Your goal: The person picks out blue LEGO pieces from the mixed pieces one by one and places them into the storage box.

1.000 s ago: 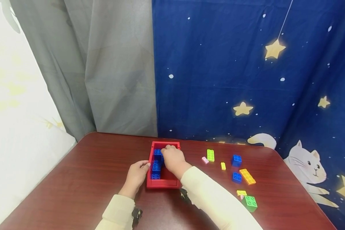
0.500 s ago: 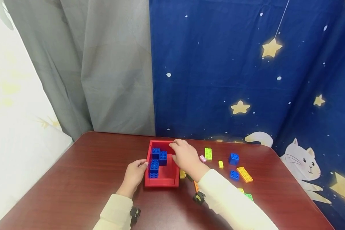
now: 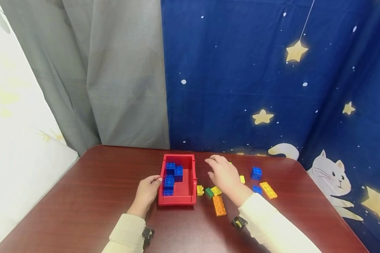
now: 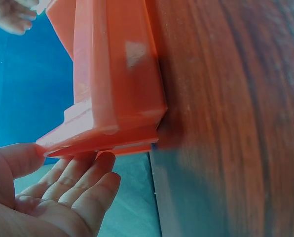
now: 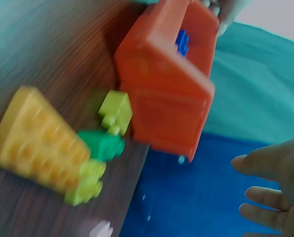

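Note:
A red box (image 3: 186, 184) with several blue bricks (image 3: 169, 181) along its left side sits mid-table in the head view. My left hand (image 3: 147, 193) holds the box's left rim; in the left wrist view the thumb (image 4: 22, 159) is at the rim's edge, the fingers just below. To the right of the box, my right hand (image 3: 225, 178) hovers with loosely bent, spread fingers and nothing in them. Nearest it on the table are a yellow brick (image 3: 200, 190), a dark green brick (image 3: 209, 192), another yellow brick (image 3: 216, 190) and an orange brick (image 3: 219, 206).
Further right stand a blue brick (image 3: 256, 173), a second blue brick (image 3: 257, 189), partly covered by the right arm, and a yellow-orange brick (image 3: 268, 190). A small yellow brick (image 3: 242, 179) shows beside the right hand. Curtains (image 3: 209, 105) hang behind the table (image 3: 107, 182).
My right hand has come out of the box and moved right, over the table, leaving a blue brick inside. The left hand keeps its place at the box's rim.

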A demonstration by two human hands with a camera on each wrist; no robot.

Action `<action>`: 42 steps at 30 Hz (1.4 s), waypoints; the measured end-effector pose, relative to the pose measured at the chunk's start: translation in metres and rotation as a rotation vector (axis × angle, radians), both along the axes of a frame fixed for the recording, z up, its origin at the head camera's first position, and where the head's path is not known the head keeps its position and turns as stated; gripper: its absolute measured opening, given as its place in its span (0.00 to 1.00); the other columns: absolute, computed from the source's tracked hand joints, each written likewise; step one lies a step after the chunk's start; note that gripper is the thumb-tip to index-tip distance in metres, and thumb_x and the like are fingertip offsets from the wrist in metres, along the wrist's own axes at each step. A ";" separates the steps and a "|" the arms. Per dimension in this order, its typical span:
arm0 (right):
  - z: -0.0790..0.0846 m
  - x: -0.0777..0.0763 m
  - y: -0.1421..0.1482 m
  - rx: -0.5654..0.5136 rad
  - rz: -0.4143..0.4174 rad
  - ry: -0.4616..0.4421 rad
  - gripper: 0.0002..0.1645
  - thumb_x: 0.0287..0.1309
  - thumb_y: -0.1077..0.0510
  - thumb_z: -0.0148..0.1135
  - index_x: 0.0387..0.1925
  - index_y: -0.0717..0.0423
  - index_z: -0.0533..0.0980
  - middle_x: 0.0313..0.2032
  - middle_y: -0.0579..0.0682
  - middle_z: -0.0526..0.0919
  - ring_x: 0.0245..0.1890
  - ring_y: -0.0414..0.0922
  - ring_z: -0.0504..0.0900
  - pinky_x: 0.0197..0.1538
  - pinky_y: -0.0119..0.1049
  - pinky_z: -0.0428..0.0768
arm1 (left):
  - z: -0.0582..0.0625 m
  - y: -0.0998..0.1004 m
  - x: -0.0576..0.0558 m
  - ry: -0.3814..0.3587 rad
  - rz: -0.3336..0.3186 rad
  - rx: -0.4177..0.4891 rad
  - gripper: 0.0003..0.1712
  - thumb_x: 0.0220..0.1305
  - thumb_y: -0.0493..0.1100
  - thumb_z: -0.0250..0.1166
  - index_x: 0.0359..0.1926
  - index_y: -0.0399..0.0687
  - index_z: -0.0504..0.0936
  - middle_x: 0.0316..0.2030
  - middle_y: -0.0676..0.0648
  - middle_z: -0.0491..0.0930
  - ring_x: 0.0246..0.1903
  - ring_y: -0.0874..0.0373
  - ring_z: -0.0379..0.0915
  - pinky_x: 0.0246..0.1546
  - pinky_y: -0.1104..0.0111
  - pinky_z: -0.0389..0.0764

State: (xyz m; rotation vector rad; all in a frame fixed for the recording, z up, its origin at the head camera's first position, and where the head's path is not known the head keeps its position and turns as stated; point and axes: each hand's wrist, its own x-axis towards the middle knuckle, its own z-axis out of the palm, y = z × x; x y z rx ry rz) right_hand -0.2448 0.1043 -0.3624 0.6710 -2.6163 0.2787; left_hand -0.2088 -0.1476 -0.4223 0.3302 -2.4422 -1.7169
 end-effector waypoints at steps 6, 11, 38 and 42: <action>-0.008 0.001 0.030 -0.040 -0.071 -0.023 0.25 0.51 0.59 0.71 0.52 0.55 0.79 0.51 0.55 0.80 0.54 0.53 0.77 0.52 0.49 0.81 | 0.001 -0.001 0.000 0.005 -0.004 -0.004 0.21 0.71 0.40 0.53 0.58 0.30 0.74 0.56 0.29 0.74 0.57 0.37 0.71 0.58 0.47 0.71; -0.015 0.000 0.050 -0.040 -0.147 -0.068 0.27 0.50 0.59 0.72 0.54 0.57 0.78 0.52 0.57 0.79 0.55 0.55 0.76 0.52 0.52 0.80 | 0.000 -0.001 0.000 -0.005 -0.008 0.000 0.21 0.71 0.40 0.53 0.59 0.30 0.74 0.57 0.29 0.74 0.57 0.37 0.71 0.58 0.47 0.71; -0.052 -0.006 0.118 0.020 -0.311 -0.284 0.26 0.47 0.64 0.70 0.51 0.65 0.78 0.50 0.65 0.78 0.51 0.64 0.76 0.48 0.61 0.79 | -0.001 -0.001 -0.002 0.004 -0.006 -0.015 0.21 0.70 0.40 0.53 0.58 0.30 0.75 0.56 0.29 0.75 0.57 0.37 0.71 0.59 0.47 0.71; -0.055 -0.005 0.122 0.037 -0.321 -0.303 0.26 0.47 0.64 0.70 0.51 0.65 0.78 0.50 0.66 0.78 0.51 0.65 0.76 0.46 0.61 0.80 | 0.000 -0.001 -0.002 0.003 -0.006 -0.018 0.21 0.70 0.40 0.53 0.58 0.30 0.75 0.56 0.29 0.75 0.57 0.37 0.71 0.59 0.47 0.71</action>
